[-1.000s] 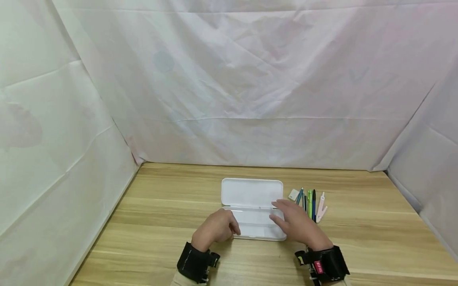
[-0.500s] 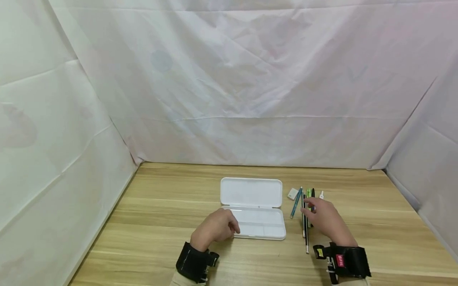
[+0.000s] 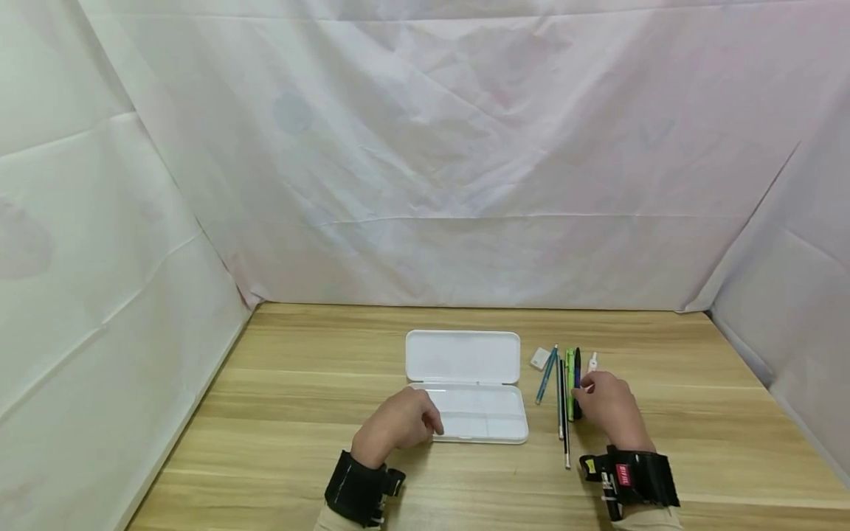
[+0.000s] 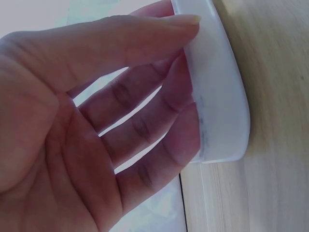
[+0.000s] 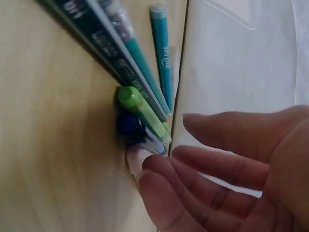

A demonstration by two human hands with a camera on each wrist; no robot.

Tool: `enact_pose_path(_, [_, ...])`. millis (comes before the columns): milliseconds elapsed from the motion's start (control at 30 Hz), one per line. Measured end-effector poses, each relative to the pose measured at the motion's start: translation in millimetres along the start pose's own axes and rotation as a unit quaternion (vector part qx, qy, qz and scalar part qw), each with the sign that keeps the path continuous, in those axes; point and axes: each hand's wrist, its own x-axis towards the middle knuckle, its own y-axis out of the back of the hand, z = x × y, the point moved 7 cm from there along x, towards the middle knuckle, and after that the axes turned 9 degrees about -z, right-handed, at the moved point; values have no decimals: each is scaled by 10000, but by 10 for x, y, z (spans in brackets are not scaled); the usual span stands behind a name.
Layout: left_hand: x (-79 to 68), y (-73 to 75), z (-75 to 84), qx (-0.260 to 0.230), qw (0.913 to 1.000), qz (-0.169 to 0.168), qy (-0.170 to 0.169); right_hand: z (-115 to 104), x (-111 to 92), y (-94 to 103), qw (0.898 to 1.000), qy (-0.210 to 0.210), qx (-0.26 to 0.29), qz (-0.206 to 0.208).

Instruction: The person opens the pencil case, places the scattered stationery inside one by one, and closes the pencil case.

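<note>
A white pencil case [image 3: 462, 357] lies with its lid folded back on the table. My left hand [image 3: 398, 420] grips its left end; in the left wrist view the thumb presses the white wall [image 4: 219, 96] and the other fingers curl over the edge. My right hand [image 3: 614, 409] hovers at the row of pens, thumb apart from the bent fingers. Nearest to it are a pale pink compass [image 3: 593, 360], mostly hidden by the hand, and a dark blue pen [image 5: 129, 123]. A green pen [image 3: 569, 369] lies just left of that.
Left of the green pen are long dark pencils [image 3: 566, 442], a teal pen [image 3: 547, 375] and a white eraser [image 3: 540, 358]. White cloth [image 3: 465, 147] hangs behind the wooden table [image 3: 305, 354] and along both sides.
From over the pencil case, my right hand has moved right, past the pencils, to the dark blue pen and the compass. The left hand has stayed at the case's left end.
</note>
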Motion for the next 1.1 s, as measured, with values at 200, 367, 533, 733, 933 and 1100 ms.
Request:
enact_pose_path(200, [8,-5,8,22,10000,1,-40,78,10,-19,9990,-377,233,11])
enact_pose_path(367, [8,-5,37,117,9998,28,-129,104,-4,-46,9982,-549,235,-6])
enact_pose_path(533, [-4,-6,32,72,10000,-13,-60,104,-20,-71,9978,-623,231,-16])
enact_pose_path(733, [-10,-2,25,72,10000,17,-9,80,-32,-80,9976,-667,197,31])
enact_pose_path(933, [3,-16,19,111,9999,0,-7,84,-47,-90,9968,-779,161,52])
enact_pose_path(1100, [5,-18,18,54,10000,-42,18,99,-55,-99,9960,-874,154,63])
